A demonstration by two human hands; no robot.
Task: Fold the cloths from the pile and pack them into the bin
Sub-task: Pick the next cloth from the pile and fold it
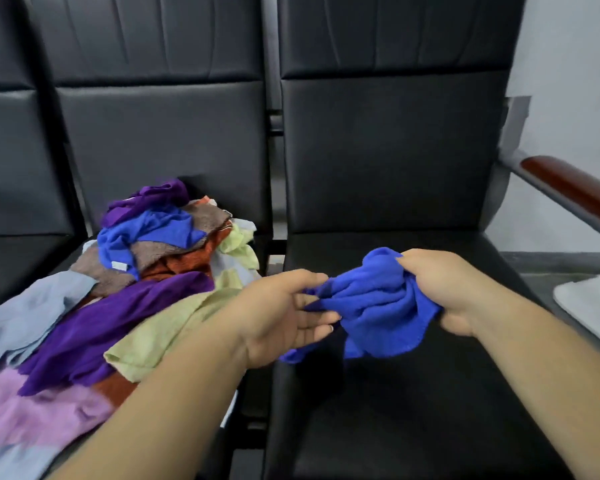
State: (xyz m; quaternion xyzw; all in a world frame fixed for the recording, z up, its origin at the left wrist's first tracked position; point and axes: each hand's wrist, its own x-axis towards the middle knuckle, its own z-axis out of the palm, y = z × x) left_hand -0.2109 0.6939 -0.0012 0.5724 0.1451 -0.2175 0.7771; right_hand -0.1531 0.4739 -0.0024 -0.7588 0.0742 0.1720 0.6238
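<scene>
Head view, one frame.

Blue cloth: bunched and crumpled, unfolded, held in the air between both hands above the seat of the right-hand black chair. Its lower edge hangs loose below the hands.

Left hand: thumb and fingers closed in a pinch on the cloth's left end, lower fingers fairly straight beneath it.

Right hand: fingers curled round the cloth's right side, gripping a gathered wad of fabric.

Pile: lies on the seat of the neighbouring chair to the left, against its backrest. Loose, unfolded cloths overlap: purple, blue, brown, rust-orange, pale yellow-green, grey-blue, lilac. The left forearm crosses over the pile's near edge.

Wooden armrest on the right chair's far side. Below it, at the frame's right edge, a pale grey flat object, cut off; cannot tell what it is
</scene>
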